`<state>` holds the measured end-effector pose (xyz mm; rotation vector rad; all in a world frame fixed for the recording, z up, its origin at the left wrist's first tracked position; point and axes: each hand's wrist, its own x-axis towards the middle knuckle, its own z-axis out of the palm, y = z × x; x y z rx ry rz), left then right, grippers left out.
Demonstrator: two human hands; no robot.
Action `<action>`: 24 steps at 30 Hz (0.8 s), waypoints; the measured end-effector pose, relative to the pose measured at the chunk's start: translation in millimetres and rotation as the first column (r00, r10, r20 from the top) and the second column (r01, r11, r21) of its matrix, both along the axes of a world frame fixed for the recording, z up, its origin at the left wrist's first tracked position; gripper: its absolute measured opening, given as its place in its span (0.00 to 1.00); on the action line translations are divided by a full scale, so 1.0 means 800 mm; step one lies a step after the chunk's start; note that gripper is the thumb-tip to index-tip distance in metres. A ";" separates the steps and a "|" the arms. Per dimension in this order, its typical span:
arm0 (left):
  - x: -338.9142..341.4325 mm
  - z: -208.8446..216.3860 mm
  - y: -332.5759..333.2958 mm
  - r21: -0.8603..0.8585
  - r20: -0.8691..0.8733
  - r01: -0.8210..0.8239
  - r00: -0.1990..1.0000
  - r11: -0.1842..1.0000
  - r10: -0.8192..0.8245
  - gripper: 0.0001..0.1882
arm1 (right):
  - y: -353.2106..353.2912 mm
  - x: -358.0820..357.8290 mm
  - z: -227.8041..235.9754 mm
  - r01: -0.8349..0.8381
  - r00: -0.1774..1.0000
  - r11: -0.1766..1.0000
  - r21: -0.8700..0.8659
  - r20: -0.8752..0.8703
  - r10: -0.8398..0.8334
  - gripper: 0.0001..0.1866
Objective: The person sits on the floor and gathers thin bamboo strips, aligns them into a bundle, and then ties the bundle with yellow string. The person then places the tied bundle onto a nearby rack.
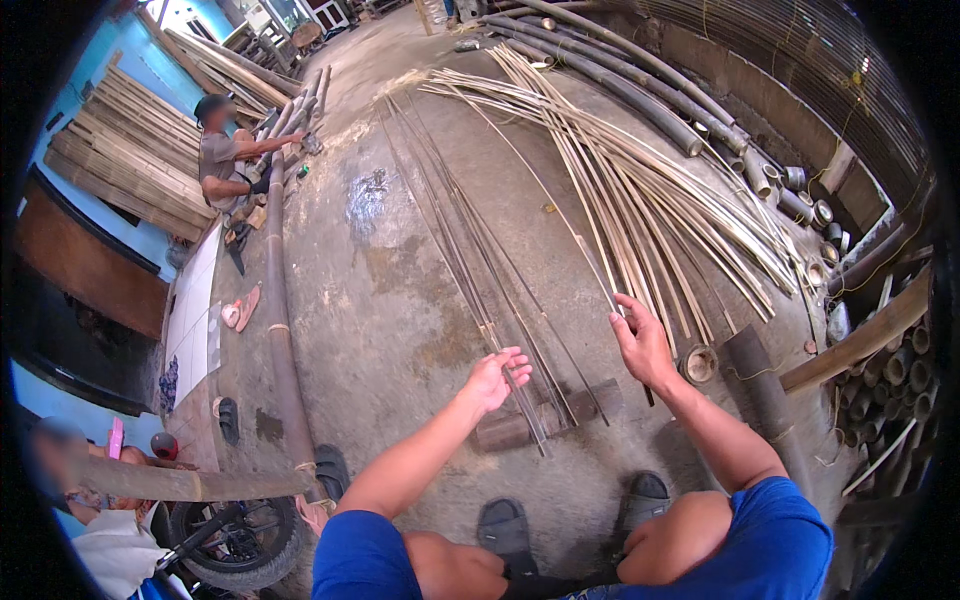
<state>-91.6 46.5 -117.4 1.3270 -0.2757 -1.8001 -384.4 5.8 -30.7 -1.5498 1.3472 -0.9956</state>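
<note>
My left hand (498, 379) is over a bundle of long dark bamboo strips (467, 283) on the concrete floor. Its palm is turned up and its fingers are apart, at or touching the strips; I see no firm grip. The near ends of these strips rest across a short bamboo log (500, 430) in front of my feet. In my right hand (643, 343), thumb and fingers pinch a single thin bamboo strip (592, 262), which runs away up the floor. Its dark near end shows below the hand.
Pale split strips (610, 200) lie in a spread pile to the right. Thick bamboo poles (630, 85) and cut sections line the right wall. A long pole (279, 330) runs along the left, where a person (225, 155) sits. A motorbike wheel (238, 535) stands lower left.
</note>
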 end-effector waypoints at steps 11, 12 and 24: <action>0.013 0.015 0.013 0.036 0.112 -0.264 0.959 0.964 0.259 0.12 | -0.066 -0.032 -0.058 -0.001 1.000 0.984 0.180 -0.025 0.006 0.19; 0.014 0.016 0.014 0.052 0.116 -0.265 0.959 0.963 0.258 0.13 | -0.079 -0.040 -0.069 0.000 1.000 0.980 0.197 0.012 -0.003 0.20; -0.002 0.001 0.039 0.052 0.073 0.227 0.970 0.973 -0.230 0.08 | -0.035 -0.026 -0.095 -0.390 0.781 0.898 -0.202 -0.589 0.206 0.28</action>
